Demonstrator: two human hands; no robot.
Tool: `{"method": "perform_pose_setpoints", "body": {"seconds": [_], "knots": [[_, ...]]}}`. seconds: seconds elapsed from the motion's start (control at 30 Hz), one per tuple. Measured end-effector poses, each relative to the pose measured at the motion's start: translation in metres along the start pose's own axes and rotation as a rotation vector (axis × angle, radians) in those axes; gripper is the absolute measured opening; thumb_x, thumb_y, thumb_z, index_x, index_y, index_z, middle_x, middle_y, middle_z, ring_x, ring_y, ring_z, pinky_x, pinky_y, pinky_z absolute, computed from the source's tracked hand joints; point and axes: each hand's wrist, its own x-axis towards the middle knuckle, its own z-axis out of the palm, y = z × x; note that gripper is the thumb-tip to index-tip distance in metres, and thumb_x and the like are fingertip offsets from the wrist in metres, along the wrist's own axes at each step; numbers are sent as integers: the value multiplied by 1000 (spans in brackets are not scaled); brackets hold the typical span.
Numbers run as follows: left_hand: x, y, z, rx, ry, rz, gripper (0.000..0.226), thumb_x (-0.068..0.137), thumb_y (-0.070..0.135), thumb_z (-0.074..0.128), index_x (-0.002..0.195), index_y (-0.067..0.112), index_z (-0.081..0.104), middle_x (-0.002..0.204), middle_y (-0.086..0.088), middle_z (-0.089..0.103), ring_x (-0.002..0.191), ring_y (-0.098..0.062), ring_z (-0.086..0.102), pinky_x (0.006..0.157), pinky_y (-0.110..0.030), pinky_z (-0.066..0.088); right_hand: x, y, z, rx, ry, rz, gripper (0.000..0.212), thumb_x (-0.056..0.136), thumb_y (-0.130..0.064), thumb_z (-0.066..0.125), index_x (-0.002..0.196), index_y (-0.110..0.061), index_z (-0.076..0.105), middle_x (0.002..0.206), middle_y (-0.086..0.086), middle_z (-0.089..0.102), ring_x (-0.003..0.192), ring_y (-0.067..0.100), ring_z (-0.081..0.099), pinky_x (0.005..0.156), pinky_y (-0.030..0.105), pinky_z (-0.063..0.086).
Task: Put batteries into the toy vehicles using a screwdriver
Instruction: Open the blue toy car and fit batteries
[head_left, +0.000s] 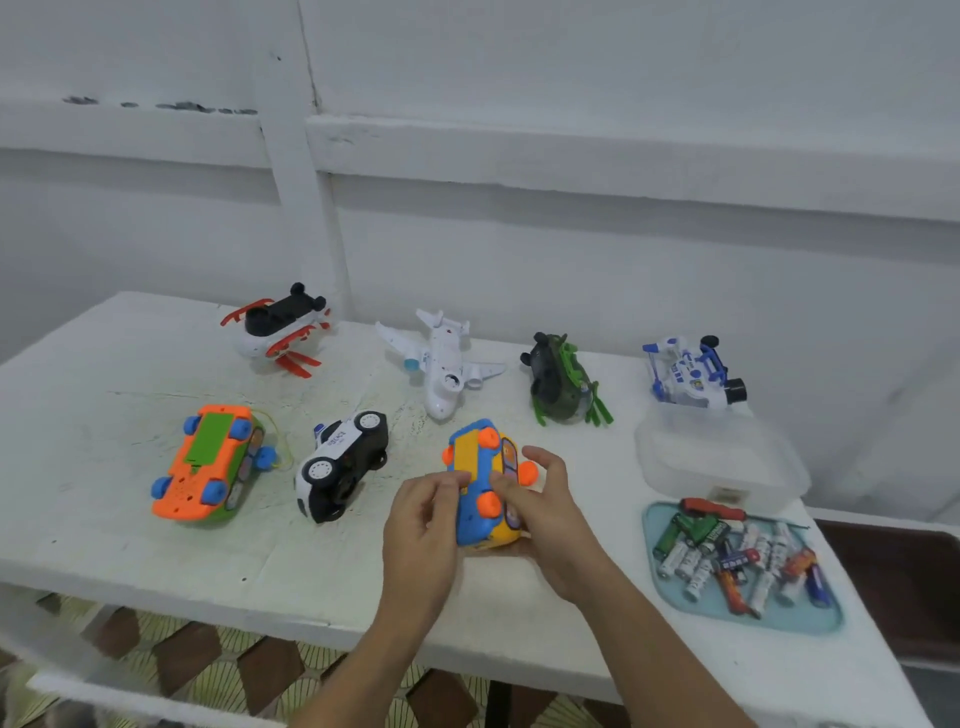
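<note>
A blue and yellow toy car (480, 480) with orange wheels lies upside down on the white table (130, 540). My left hand (423, 525) holds its left side with curled fingers. My right hand (545, 512) cups its right side, thumb on the underside. A red-handled screwdriver (714, 510) lies at the far edge of a pale blue lid (810, 621) that holds several batteries (737, 564), to the right of my hands.
Other toys lie overturned: an orange and green car (208, 462), a police car (340, 465), a white plane (441, 361), a red-legged toy (280, 327), a green helicopter (563, 382), a blue and white toy (693, 376). A clear plastic tub (719, 457) stands behind the lid.
</note>
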Motion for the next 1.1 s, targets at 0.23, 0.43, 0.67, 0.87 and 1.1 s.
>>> {"method": "perform_pose_setpoints", "body": {"seconds": [0.23, 0.43, 0.67, 0.87, 1.1], "knots": [[7, 20, 43, -255, -193, -295, 43, 75, 12, 83, 113, 17, 64, 104, -7, 66, 87, -19, 72, 67, -32, 61, -15, -18, -66, 232, -102, 19, 51, 84, -22, 71, 127, -26, 44, 122, 13, 66, 108, 37, 65, 72, 49, 57], [1, 31, 67, -256, -450, -404, 33, 88, 9, 69, 116, 24, 61, 96, -6, 77, 85, -21, 75, 66, -34, 60, -18, -15, -97, 196, -104, 7, 73, 59, -25, 71, 128, -22, 45, 121, 18, 66, 107, 40, 62, 86, 58, 52], [-4, 26, 75, -270, -400, -426, 38, 89, 3, 66, 116, 27, 56, 91, -7, 77, 81, -26, 75, 60, -37, 60, -30, -29, -107, -367, 27, -35, 36, 86, -28, 62, 121, -36, 58, 112, 7, 67, 97, 19, 69, 87, 43, 58], [-1, 18, 79, -310, -376, -457, 39, 88, 0, 65, 112, 30, 56, 88, -6, 77, 75, -23, 75, 50, -31, 57, -38, -51, -130, -1063, 343, -235, 22, 98, -28, 49, 116, -26, 62, 103, -8, 63, 89, 8, 59, 77, 22, 46], [6, 11, 77, -267, -446, -469, 58, 86, -1, 68, 122, 41, 53, 103, -15, 72, 79, -25, 75, 56, -36, 59, -27, -43, -146, -1676, 590, 22, 19, 95, -14, 40, 103, -20, 56, 106, 0, 60, 96, 20, 54, 71, 29, 33]]}}
